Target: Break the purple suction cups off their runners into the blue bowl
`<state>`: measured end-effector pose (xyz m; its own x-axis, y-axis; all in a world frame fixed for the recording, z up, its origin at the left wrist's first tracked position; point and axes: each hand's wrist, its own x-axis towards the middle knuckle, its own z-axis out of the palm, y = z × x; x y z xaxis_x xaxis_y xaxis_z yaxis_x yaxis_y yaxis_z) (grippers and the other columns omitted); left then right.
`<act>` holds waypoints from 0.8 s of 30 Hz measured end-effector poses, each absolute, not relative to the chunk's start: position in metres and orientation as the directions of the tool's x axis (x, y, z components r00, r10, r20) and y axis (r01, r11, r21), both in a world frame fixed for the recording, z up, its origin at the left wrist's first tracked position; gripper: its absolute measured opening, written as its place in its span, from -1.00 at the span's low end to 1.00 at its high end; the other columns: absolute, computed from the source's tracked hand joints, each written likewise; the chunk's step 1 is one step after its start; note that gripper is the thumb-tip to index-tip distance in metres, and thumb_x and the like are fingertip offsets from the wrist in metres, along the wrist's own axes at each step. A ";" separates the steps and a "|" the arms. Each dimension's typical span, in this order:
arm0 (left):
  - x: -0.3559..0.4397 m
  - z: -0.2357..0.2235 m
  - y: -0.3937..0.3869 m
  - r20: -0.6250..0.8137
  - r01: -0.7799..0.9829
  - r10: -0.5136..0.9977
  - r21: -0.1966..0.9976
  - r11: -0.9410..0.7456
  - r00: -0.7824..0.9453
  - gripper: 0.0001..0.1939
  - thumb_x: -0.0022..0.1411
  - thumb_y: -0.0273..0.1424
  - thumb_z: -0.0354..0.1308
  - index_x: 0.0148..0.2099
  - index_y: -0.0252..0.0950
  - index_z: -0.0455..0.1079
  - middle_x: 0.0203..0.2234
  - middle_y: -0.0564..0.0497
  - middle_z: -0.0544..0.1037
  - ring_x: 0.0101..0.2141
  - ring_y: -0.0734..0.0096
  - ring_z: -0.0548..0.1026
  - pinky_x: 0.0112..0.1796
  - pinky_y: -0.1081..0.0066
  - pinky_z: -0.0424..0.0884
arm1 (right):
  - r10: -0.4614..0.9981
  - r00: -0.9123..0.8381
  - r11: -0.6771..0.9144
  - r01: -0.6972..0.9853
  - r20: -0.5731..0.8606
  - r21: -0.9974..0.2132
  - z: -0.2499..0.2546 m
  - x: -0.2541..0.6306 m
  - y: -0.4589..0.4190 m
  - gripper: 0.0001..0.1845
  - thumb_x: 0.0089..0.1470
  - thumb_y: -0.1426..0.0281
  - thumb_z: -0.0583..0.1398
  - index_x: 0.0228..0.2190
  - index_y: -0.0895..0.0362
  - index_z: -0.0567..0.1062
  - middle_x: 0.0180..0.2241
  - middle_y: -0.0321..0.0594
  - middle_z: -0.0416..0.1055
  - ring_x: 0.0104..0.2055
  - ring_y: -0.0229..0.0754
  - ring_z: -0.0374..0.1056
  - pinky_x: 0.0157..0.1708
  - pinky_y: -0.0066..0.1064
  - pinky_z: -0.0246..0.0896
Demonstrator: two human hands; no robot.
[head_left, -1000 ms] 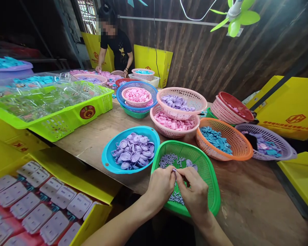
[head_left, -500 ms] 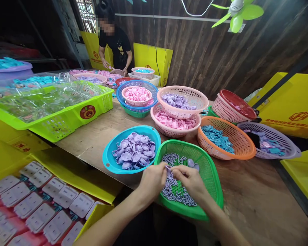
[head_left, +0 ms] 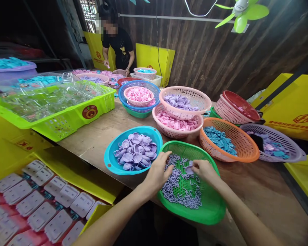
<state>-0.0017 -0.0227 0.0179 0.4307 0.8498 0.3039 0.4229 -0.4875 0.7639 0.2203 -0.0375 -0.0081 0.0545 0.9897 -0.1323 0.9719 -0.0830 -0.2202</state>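
My right hand (head_left: 205,172) pinches a small purple cup-shaped plastic piece (head_left: 189,168) over the green basket (head_left: 213,210). Inside that basket lie many small purple hook-shaped pieces (head_left: 173,186), heaped mostly along its left and near sides. Over the basket's left rim is my left hand (head_left: 157,175), thumb and fingers apart, with nothing visible between them. Just beyond it stands a turquoise basin (head_left: 108,155) filled with purple cup-shaped pieces (head_left: 136,150), some with thin wire-like handles.
Pink baskets (head_left: 164,131) of pink and purple parts stand behind. An orange basket (head_left: 248,150) holds blue parts. At left are a lime crate (head_left: 64,126) of clear bags and a yellow carton (head_left: 74,174) of white-backed pieces. A co-worker (head_left: 122,51) handles pink parts across the table.
My hands have separated from a piece they held together. The left moved to the rim and opened; the right moved to a cup-shaped piece in the basket. The view shifted slightly.
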 end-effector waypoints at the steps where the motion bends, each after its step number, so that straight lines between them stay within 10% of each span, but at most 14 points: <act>1: 0.006 0.012 -0.027 0.246 0.363 0.849 0.822 -0.439 0.468 -0.55 0.11 -0.39 0.04 0.08 -0.27 0.17 -0.28 -0.02 0.38 -0.32 0.42 0.36 -0.27 0.42 0.32 | 0.991 0.013 -0.052 0.955 -0.134 -0.293 -0.002 0.213 -0.041 -0.85 -0.01 0.41 0.09 -0.54 0.16 0.42 -0.54 -0.27 0.40 -0.44 -0.27 0.34 -0.46 -0.54 0.11; 7: 0.018 -0.004 -0.021 0.052 0.088 0.897 0.991 -0.100 0.439 -0.72 0.15 -0.33 -0.03 -0.17 -0.35 0.39 -0.50 0.03 0.41 -0.57 0.56 0.28 -0.54 0.54 0.21 | 0.959 -0.207 -0.055 0.535 -0.193 -0.843 0.018 0.178 -0.048 -0.70 0.08 0.24 -0.03 -0.41 0.18 0.38 -0.55 -0.30 0.38 -0.61 -0.34 0.25 -0.67 -0.55 0.08; 14: -0.006 0.014 -0.013 0.010 -0.087 0.917 0.996 0.027 0.398 -0.71 0.16 -0.26 -0.03 -0.18 -0.34 0.35 -0.62 0.09 0.34 -0.63 0.57 0.30 -0.62 0.58 0.19 | 0.965 -0.102 0.015 0.941 -0.240 -0.339 -0.033 0.185 -0.037 -0.85 -0.13 0.53 0.16 -0.40 0.17 0.44 -0.41 -0.15 0.44 -0.27 -0.12 0.36 -0.30 -0.40 0.14; 24: 0.005 0.008 -0.031 0.038 0.108 0.934 0.991 -0.082 0.355 -0.72 0.22 -0.28 -0.15 -0.13 -0.27 0.28 -0.66 0.14 0.31 -0.70 0.56 0.29 -0.65 0.56 0.18 | 0.976 -0.054 -0.015 0.950 -0.211 -0.311 -0.050 0.178 -0.042 -0.82 -0.19 0.65 0.08 -0.51 0.17 0.38 -0.47 -0.18 0.40 -0.35 -0.20 0.33 -0.39 -0.49 0.05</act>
<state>0.0045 -0.0309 0.0081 0.3547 0.9342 0.0382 0.1082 -0.0816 0.9908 0.1782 -0.0424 -0.0500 -0.0540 0.9761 -0.2106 0.9503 -0.0145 -0.3111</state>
